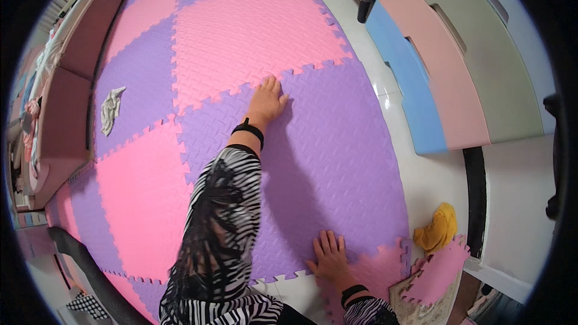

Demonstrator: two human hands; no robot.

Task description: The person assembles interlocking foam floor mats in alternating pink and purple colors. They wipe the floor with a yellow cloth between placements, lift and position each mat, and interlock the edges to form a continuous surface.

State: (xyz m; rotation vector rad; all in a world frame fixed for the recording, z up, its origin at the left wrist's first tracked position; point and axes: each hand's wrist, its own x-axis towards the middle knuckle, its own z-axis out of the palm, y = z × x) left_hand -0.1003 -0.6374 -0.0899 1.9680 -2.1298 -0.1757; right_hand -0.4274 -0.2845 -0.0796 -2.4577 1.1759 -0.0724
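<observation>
A floor mat of interlocking foam tiles, pink (253, 30) and purple (337, 144), covers most of the view. My left hand (266, 100) lies flat with fingers together on the toothed seam between a pink tile and two purple tiles; a black band circles its wrist. Palm down with fingers spread, my right hand (329, 254) rests on the near edge of the big purple tile, next to a small pink tile piece (379, 268). Neither hand holds anything. Zebra-striped sleeves cover both forearms.
A loose pink foam piece (438, 271) lies at the lower right on a beige mat, beside a yellow cloth (438, 229). A grey-white rag (111, 107) sits on the mat at left. Pastel drawer fronts (439, 66) line the right; a pink bed frame (66, 114) lines the left.
</observation>
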